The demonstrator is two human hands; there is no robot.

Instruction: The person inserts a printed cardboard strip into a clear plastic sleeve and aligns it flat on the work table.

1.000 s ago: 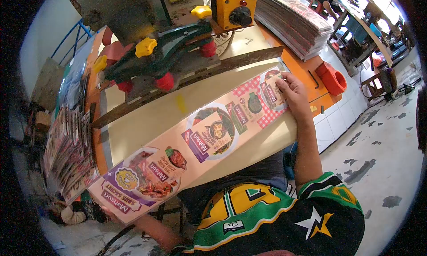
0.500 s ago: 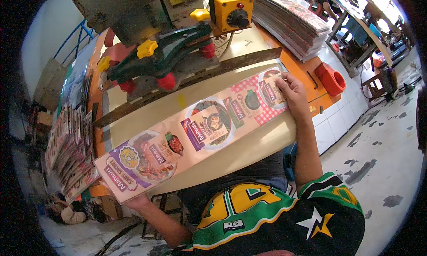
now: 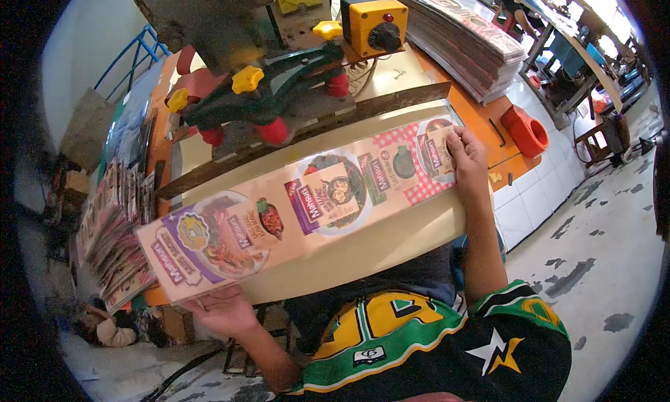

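Note:
A long pink printed sheet (image 3: 296, 206) with food pictures and a clear glossy surface lies slantwise over the cream work surface (image 3: 356, 248). Its right end is pinched by my right hand (image 3: 466, 154), thumb on top. Under the sheet's lower left end is my left hand (image 3: 227, 311), partly hidden by it, holding that edge. Just beyond the sheet's far edge runs a long metal bar (image 3: 307, 133). Behind the bar stands a machine with a dark green arm (image 3: 244, 102), yellow knobs and red feet.
A yellow control box (image 3: 377, 26) sits at the back, beside a tall stack of printed sheets (image 3: 460, 39). A red tape dispenser (image 3: 525, 131) and a hex key (image 3: 497, 132) are at the right. More printed sheets (image 3: 118, 227) are piled at the left.
The sheet's left end has swung up and away from my body, bringing the sheet nearer the metal bar. My left hand has moved up with it, and its palm shows more. The view has shifted slightly.

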